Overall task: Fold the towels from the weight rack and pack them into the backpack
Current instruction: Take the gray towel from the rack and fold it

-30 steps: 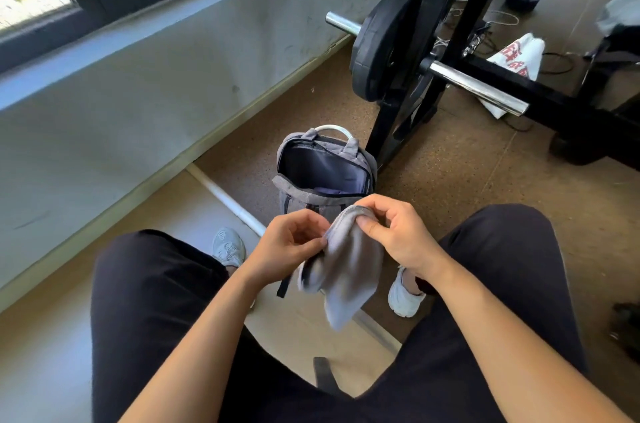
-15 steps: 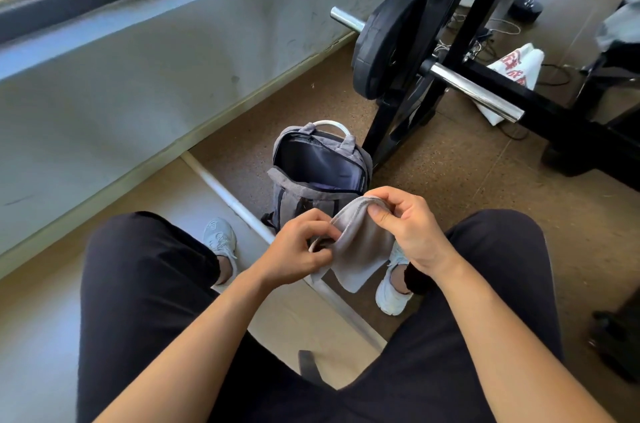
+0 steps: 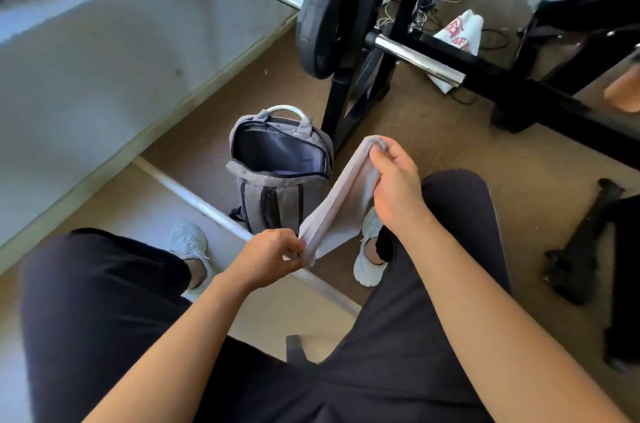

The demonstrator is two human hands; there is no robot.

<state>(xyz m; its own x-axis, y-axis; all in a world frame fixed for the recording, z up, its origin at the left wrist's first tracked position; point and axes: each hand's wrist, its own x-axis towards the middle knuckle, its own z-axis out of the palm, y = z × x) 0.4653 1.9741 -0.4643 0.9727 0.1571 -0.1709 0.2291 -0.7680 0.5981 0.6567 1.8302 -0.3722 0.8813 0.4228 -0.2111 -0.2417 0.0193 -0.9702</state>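
— One grey towel (image 3: 341, 200), where?
— Stretched aslant between both hands, over the floor. The left hand (image 3: 268, 256) pinches its lower end; the right hand (image 3: 394, 187) grips the upper.
— Backpack (image 3: 277, 176)?
— Just behind it, standing unzipped on the floor beside the weight rack (image 3: 356, 103).

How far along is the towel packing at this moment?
Done: the backpack stands unzipped, no towel visible inside. In hand: left hand and right hand pinch opposite ends of a grey towel. Left: finishing the fold and packing it.
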